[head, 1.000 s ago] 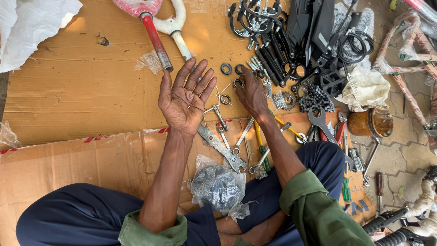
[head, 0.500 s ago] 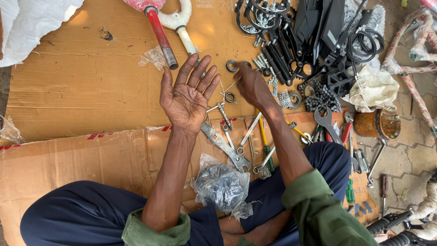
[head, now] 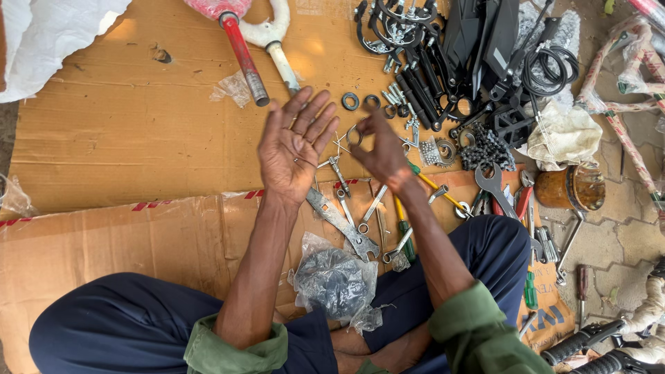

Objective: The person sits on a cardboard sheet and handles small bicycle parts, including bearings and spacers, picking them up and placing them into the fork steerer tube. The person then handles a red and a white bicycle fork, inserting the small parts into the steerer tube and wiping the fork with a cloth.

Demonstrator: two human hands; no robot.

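**Small metal ring pinched in right hand, left palm open**

Head view. Person seated cross-legged on flattened cardboard (head: 125, 138) laid on the floor. Left hand (head: 294, 149) raised above the cardboard, palm up, fingers spread, holding nothing. Right hand (head: 377, 149) just beside it, back of the hand toward the camera, fingertips closed on a small metal ring (head: 355, 133) held up near the left fingertips; hands close but not touching.

Below the hands: several flat spanners (head: 343, 223) and screwdrivers with green and yellow handles (head: 404, 228), lying loose on the cardboard. A crumpled clear plastic bag (head: 336, 284) of dark small parts rests against the person's lap. Beyond the fingertips, two dark washers (head: 360, 102) side by side. Upper right: heap of black bicycle parts (head: 450, 55) and coiled cable. Upper left of the hands: a red tube (head: 242, 59) and a white forked piece (head: 277, 41). Far right: a rusty brown tin (head: 571, 187).
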